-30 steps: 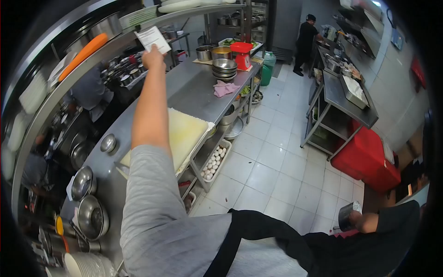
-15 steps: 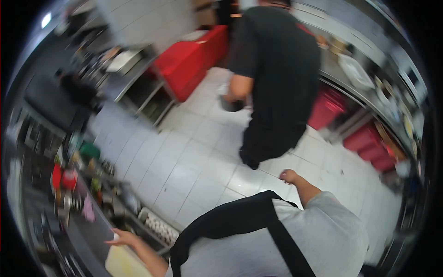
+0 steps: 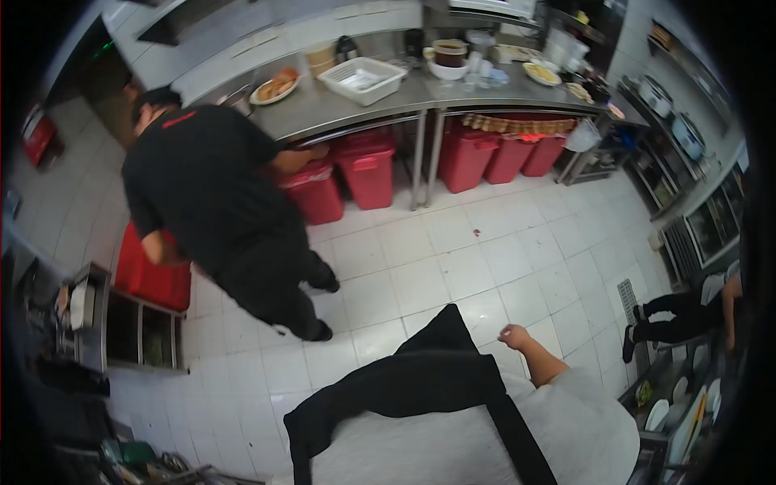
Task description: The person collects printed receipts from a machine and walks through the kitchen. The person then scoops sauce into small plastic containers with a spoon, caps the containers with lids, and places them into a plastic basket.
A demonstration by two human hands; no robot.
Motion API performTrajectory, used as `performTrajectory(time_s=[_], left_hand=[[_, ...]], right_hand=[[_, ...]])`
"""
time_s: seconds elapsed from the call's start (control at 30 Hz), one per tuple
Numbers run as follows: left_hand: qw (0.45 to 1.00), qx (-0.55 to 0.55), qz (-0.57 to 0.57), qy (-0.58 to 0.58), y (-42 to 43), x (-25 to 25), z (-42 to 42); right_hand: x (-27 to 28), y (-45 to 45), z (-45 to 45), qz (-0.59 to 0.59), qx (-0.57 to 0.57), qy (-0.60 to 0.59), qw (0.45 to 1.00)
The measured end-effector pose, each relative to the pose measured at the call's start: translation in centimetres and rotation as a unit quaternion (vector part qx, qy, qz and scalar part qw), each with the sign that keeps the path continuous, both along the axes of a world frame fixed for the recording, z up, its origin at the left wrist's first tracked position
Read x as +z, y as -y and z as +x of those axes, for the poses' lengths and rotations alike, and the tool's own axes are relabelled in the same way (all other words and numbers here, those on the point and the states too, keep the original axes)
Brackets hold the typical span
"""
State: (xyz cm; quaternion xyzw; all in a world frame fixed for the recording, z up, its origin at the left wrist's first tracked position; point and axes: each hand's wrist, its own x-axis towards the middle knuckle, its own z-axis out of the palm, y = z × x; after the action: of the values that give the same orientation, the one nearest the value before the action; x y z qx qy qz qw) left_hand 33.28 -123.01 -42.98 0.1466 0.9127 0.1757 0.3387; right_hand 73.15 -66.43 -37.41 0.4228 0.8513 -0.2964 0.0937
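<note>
My right hand (image 3: 514,336) hangs in front of my body over the tiled floor, fingers curled in and no object showing in them. It touches nothing. My left hand is out of the picture; my black apron (image 3: 436,364) and grey shirt fill the bottom. Ahead and to the left, a co-worker in black (image 3: 218,194) leans towards the counter, one arm stretched to the red bins (image 3: 364,168) beneath it. On the steel counter (image 3: 323,113) are a white plastic basket (image 3: 364,79), a plate of bread-like food (image 3: 275,86) and a white bowl (image 3: 448,71).
White floor tiles (image 3: 404,250) stretch between me and the counter. More red bins (image 3: 467,160) stand under its right half. A steel unit (image 3: 105,323) is at left. At right, another person's legs (image 3: 671,315) show beside a floor drain (image 3: 626,301) and a dish rack (image 3: 675,412).
My view has swung right, bringing the long counter to the front. The co-worker now appears farther left and reaches towards the bins. My left hand and the cutting board near it have left view.
</note>
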Motion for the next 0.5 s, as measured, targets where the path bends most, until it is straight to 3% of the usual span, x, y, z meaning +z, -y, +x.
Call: performTrajectory(time_s=[0.03,0.1,0.23,0.3,0.37,0.5], left_hand=[[1.000,-0.020,-0.002,0.018,-2.1,-0.6,-0.7],[0.997,-0.060,0.006,0.045,-6.8,-1.7,-2.3],[0.986,-0.141,0.050,0.073,-17.0,-3.0,-5.9],[0.977,-0.177,0.083,0.081,-22.4,-3.4,-8.0],[0.969,-0.200,0.119,0.083,-27.9,-3.1,-9.9],[0.967,-0.211,0.131,0.060,-39.7,-3.1,-14.8]], right_hand=[[-0.4,-1.0,2.9,-0.049,-0.074,0.016,0.996],[-1.0,-2.4,7.2,-0.044,-0.095,0.063,0.993],[-2.4,-2.1,10.6,-0.142,-0.203,0.083,0.965],[-2.7,-2.8,10.0,-0.255,-0.280,0.008,0.926],[-14.1,-2.8,11.7,-0.082,-0.212,-0.013,0.974],[-8.2,-8.0,9.0,-0.201,-0.346,-0.009,0.916]])
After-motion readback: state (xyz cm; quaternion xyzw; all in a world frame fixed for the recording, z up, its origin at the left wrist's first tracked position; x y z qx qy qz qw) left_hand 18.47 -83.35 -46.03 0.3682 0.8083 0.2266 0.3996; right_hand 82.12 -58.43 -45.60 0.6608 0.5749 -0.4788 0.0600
